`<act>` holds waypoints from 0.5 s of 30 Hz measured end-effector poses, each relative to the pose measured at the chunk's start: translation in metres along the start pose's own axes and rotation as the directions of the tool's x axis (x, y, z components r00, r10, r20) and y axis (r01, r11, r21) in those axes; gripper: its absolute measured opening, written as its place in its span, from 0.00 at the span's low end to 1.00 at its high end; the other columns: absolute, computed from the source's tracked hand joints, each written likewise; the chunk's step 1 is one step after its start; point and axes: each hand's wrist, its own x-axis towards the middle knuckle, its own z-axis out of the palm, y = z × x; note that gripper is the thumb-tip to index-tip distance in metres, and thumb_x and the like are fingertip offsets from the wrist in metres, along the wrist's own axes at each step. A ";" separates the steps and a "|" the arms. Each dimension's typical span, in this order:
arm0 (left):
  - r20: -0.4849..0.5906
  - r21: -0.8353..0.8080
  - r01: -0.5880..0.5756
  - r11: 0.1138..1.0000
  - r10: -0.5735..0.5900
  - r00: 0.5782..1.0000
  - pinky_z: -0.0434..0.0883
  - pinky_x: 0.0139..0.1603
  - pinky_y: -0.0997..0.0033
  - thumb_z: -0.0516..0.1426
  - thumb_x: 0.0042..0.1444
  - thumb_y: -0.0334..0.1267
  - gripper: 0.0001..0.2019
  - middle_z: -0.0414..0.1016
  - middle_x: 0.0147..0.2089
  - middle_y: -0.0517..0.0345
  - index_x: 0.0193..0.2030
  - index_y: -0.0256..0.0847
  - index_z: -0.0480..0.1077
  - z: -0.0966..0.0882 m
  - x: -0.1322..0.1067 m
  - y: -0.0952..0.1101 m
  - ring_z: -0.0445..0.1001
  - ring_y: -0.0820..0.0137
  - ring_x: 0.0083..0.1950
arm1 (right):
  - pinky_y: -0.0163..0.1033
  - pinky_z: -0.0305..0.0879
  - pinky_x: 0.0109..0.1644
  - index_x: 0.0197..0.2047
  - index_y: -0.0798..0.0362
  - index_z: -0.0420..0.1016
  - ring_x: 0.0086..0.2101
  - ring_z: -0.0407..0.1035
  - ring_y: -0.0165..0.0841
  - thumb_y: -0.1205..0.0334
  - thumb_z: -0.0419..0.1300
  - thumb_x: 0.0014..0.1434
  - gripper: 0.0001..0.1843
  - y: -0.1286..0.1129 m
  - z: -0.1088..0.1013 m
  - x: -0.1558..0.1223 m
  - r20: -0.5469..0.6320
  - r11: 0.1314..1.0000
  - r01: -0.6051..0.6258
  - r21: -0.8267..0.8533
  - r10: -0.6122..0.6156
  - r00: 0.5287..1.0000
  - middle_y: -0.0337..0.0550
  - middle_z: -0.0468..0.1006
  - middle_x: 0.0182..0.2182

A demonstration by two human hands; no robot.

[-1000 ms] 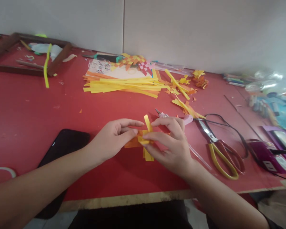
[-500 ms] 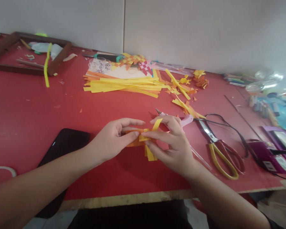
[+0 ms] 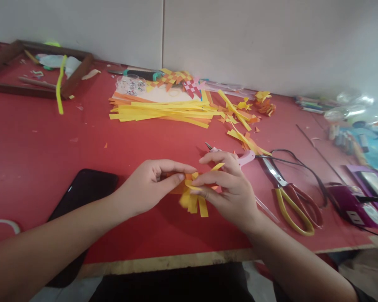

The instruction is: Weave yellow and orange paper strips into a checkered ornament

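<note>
Both hands meet at center of frame, low over the red table (image 3: 34, 147). Left hand (image 3: 145, 188) comes in from lower left; thumb & fingers pinched together on the woven paper piece (image 3: 192, 195), a small bundle of yellow & orange strips. Right hand (image 3: 231, 191) comes in from lower right; thumb & index clamped on the same piece from the other side, other fingers spread loosely above it. One yellow strip end pokes up past the right fingers toward upper right; a few loose ends hang down below the hands, center-bottom. Piece sits between the 2 hands, close above the table; can't tell if it touches the surface.

Just behind right hand: pink glue gun (image 3: 244, 157), partly hidden by fingers. Right of that, yellow-handled scissors (image 3: 290, 197) lie flat, blades pointing up-left, w/ a black cable (image 3: 305, 167) looping around them. Far right, a purple device (image 3: 353, 205) near table edge.

Lower left: black phone (image 3: 85, 193), screen dark, partly under the left forearm.

Upper center: pile of yellow paper strips (image 3: 164, 111) laid roughly horizontal, w/ finished woven pieces (image 3: 176, 79) in orange/yellow & red/white behind it by the wall. More strip scraps (image 3: 242, 138) scatter right of the pile. Upper left: wooden frame (image 3: 40, 71) w/ a green pipe cleaner (image 3: 60, 84) lying across it. Upper right: blurry clear plastic packaging (image 3: 355, 109) & small items, too vague to name.
</note>
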 end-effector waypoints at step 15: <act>-0.072 -0.085 0.040 0.996 -0.046 0.996 0.76 0.54 0.66 0.62 0.60 0.37 0.08 0.86 0.46 0.57 0.43 0.44 0.82 0.000 0.001 0.002 0.82 0.63 0.50 | 0.60 0.62 0.59 0.38 0.47 0.79 0.49 0.69 0.42 0.73 0.62 0.57 0.11 -0.008 0.005 -0.001 -0.047 0.991 0.084 -0.109 -0.090 0.995 0.46 0.73 0.49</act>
